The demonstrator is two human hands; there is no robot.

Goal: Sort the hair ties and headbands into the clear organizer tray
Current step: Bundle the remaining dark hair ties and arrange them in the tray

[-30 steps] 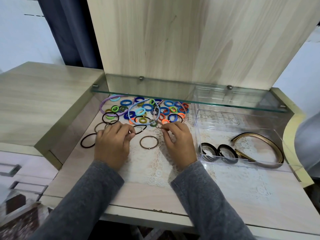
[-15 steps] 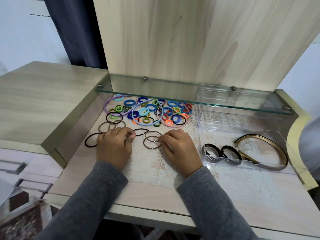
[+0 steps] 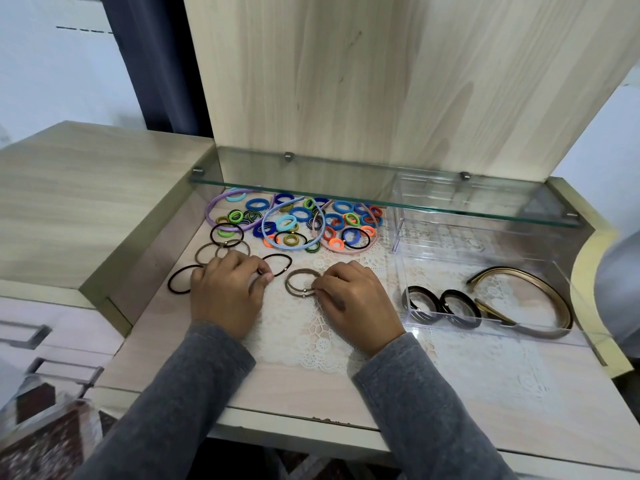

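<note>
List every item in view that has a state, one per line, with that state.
clear organizer tray: open-topped, partly filled
gold headband: inside the tray
black hair ties: in the tray, at its front left
colourful pile: unsorted, under the glass shelf
two brown ties: stacked on the lace mat
left hand: pinching a black tie
right hand: fingertips on the brown ties

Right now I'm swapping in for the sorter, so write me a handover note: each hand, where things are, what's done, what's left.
Left hand: pinching a black hair tie on the lace mat.
Right hand: fingertips on two stacked brown hair ties.
Done: clear organizer tray holds black ties and a gold headband.
Left: colourful tie pile with pastel headbands under the glass shelf, plus loose brown and black ties by the left hand.
</note>
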